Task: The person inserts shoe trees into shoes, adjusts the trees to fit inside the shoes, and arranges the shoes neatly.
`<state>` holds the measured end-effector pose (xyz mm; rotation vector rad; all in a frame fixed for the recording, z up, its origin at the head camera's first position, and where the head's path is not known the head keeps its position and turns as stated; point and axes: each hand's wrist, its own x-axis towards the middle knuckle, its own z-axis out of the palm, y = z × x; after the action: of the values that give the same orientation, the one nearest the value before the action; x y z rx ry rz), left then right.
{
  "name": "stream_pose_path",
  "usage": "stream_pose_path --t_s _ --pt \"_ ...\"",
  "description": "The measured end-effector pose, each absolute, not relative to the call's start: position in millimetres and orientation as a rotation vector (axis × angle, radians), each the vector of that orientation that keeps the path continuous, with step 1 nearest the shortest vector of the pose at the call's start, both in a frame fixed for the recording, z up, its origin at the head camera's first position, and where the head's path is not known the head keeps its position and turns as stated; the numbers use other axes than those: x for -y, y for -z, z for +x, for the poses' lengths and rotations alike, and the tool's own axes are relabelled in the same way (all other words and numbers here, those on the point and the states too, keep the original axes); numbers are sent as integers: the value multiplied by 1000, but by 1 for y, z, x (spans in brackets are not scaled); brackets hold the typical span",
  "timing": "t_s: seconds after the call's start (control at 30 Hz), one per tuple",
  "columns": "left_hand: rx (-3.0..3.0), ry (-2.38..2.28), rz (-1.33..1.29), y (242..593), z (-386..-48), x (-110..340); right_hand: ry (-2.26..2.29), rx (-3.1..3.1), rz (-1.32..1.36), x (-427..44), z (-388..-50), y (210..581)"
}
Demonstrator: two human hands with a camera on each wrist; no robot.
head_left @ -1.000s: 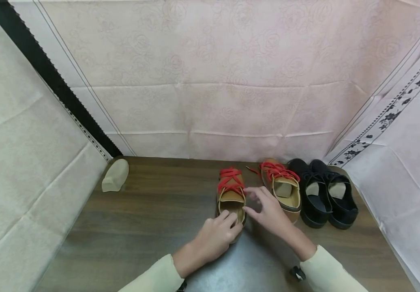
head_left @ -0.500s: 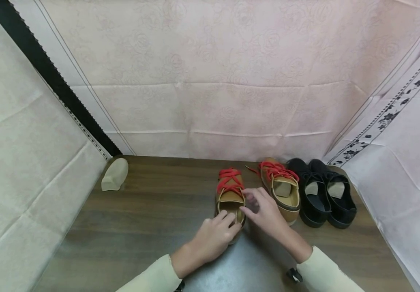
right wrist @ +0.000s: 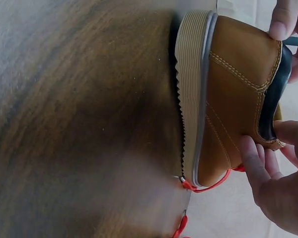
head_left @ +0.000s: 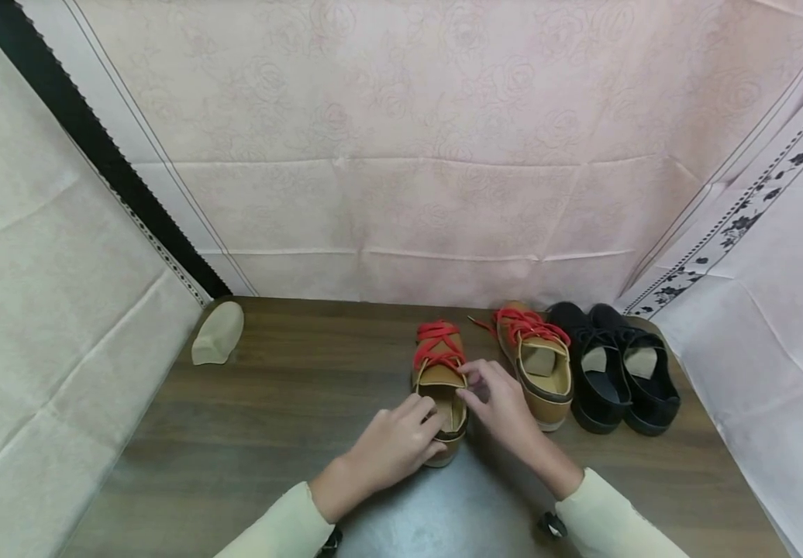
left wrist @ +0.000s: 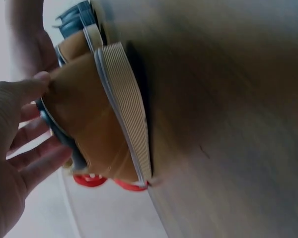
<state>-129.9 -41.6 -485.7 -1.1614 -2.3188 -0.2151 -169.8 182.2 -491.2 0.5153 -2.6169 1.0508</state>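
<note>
A tan lace-up shoe (head_left: 438, 380) with red laces stands on the brown wooden surface, toe away from me. My left hand (head_left: 391, 442) is at its heel end; the left wrist view has the thumb against the heel's outside and the fingers at the collar. With my right hand (head_left: 499, 399) I pinch the right side of the shoe's opening, thumb at the inner edge and fingers outside, as the right wrist view shows. The matching tan shoe (head_left: 548, 395), its red laces loose, stands just to the right with a cream insert (head_left: 539, 360) inside.
Two black lace-up shoes (head_left: 594, 395) stand at the far right, cream pieces inside them. A cream, rounded shoe-shaped insert (head_left: 218, 333) lies at the back left corner. White cloth walls (head_left: 401, 201) border the wooden surface (head_left: 248, 434) at the back and sides.
My left hand has drawn back left, its fingers coming up from inside the shoe to the collar's left and heel. The right hand stays at the shoe's right side.
</note>
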Motion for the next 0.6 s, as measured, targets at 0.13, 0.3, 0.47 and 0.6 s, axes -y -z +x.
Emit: stream_pose_path --t_s 0.13,0.3,0.47,0.6 --pt "2312 258 -1190 484 -135 51 -1053 2586 521 -182 -170 495" --pt "2331 283 -1167 478 -141 66 -1061 2565 526 -183 -171 498" --pt "2351 308 -1060 476 -146 86 -1144 2589 493 -185 -173 501" --pt "2367 300 -984 477 -151 104 -1186 2603 472 -187 -175 502"
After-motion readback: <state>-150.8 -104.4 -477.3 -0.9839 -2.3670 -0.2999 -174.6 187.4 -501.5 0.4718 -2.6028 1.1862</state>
